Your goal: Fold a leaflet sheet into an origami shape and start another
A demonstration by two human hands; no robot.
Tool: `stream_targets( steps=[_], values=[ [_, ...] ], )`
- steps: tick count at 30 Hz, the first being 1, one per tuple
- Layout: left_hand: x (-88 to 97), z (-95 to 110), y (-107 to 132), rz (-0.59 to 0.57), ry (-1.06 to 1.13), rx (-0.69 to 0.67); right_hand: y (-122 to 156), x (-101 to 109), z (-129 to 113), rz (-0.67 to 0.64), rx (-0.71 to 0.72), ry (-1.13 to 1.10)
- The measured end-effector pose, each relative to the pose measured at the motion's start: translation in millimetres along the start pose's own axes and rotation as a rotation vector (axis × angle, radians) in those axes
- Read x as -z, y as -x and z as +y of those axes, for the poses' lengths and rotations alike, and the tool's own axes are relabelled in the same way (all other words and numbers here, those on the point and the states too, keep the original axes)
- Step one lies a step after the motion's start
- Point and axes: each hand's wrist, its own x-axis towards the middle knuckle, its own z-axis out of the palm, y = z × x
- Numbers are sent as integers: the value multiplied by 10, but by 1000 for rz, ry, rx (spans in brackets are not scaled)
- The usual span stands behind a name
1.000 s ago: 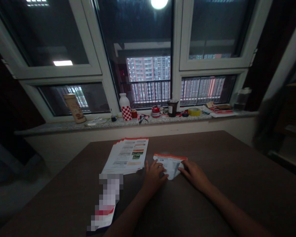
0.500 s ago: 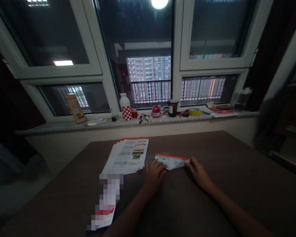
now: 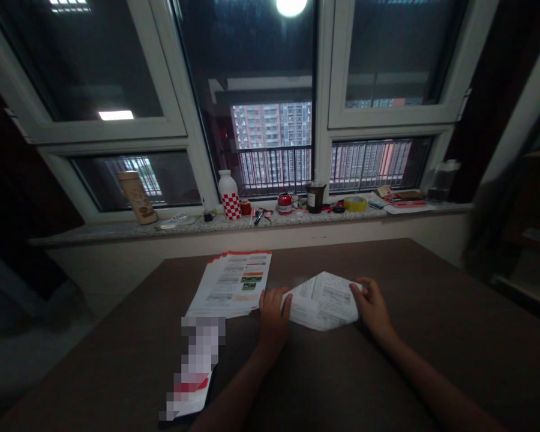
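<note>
A folded sheet of printed paper (image 3: 323,303) is held between my two hands over the brown table. It shows fine text, crease lines and a pointed upper edge. My left hand (image 3: 274,315) pinches its left corner, with the thumb on the near face and the fingers behind. At the right corner, my right hand (image 3: 374,309) is closed on the edge in a pinch. Left of the left hand lies a fanned stack of printed sheets (image 3: 234,282) with orange top edges; that hand's fingers are close to the stack's right edge.
A partly blurred-out white and red item (image 3: 193,372) lies in front of the stack. Beyond the table (image 3: 432,336), the windowsill (image 3: 184,225) bears a checkered bottle (image 3: 230,198), a tan tumbler (image 3: 137,198), a dark cup (image 3: 315,198) and yellow tape (image 3: 355,204).
The paper has gone from a narrow, orange-edged folded shape to a wider one with its text side showing. My right hand has moved right, my left hand slightly left.
</note>
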Motion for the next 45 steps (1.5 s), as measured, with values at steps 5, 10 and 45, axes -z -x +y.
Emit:
stream_targets(
  steps=[5, 10, 45],
  values=[
    [19, 9, 2, -22, -68, 24, -22, 24, 37, -42, 28, 21],
    [-8, -19, 23, -124, -217, 81, -31, 88, 142, -208, 172, 447],
    [-99, -45, 110, -404, -181, -123, -26, 114, 280, -238, 313, 1161]
  ],
)
